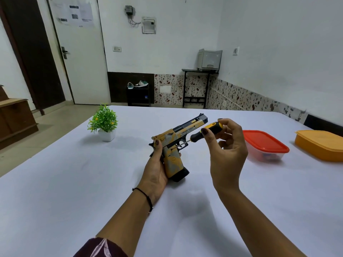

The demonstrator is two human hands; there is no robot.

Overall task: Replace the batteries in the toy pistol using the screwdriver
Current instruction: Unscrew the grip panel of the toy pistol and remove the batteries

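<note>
A yellow, grey and black toy pistol (178, 143) is held above the white table (74, 182), barrel pointing away and to the right. My left hand (156, 169) grips it round the grip from the left, thumb up near the hammer. My right hand (225, 145) pinches the yellow and black handle of a screwdriver (204, 131) between thumb and fingers. The thin metal shaft slants down to the left and its tip meets the side of the pistol just above the grip.
A small potted green plant (104, 123) stands at the table's back left. A clear box with a red lid (264, 144) sits right of my right hand, and an orange box (320, 144) lies further right near the table edge.
</note>
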